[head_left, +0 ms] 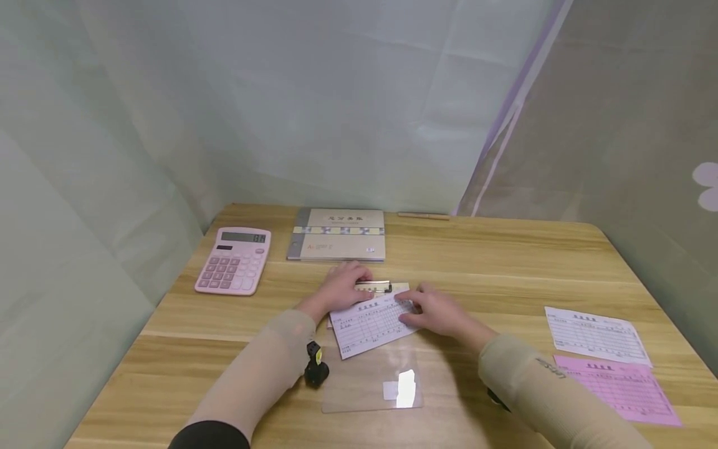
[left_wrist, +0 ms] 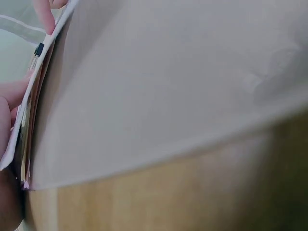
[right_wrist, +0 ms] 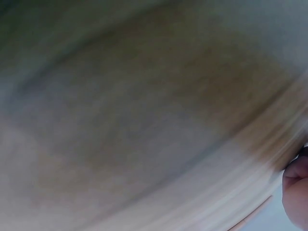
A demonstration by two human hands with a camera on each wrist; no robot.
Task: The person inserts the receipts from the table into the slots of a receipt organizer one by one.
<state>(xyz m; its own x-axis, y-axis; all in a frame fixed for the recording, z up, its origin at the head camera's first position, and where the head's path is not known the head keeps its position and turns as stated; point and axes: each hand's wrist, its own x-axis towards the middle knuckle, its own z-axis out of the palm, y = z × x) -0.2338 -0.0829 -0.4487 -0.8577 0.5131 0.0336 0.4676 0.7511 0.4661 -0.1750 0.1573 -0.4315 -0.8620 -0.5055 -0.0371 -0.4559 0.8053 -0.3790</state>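
Holding a white slip (head_left: 367,324) askew over a clear clipboard (head_left: 361,390) at mid-table, two hands work beside its metal clip (head_left: 374,286).
The right hand (head_left: 440,312) pinches the slip's right edge between thumb and fingertips; the left hand (head_left: 341,287) has its thumb at the upper edge, fingers beside the clip, though whether they grip cannot be told. On the clipboard, papers lie beneath the slip, mostly covered in the head view; the left wrist view shows layered sheet edges (left_wrist: 32,120), cream and pinkish, under the slip, while the right wrist view is largely blur.
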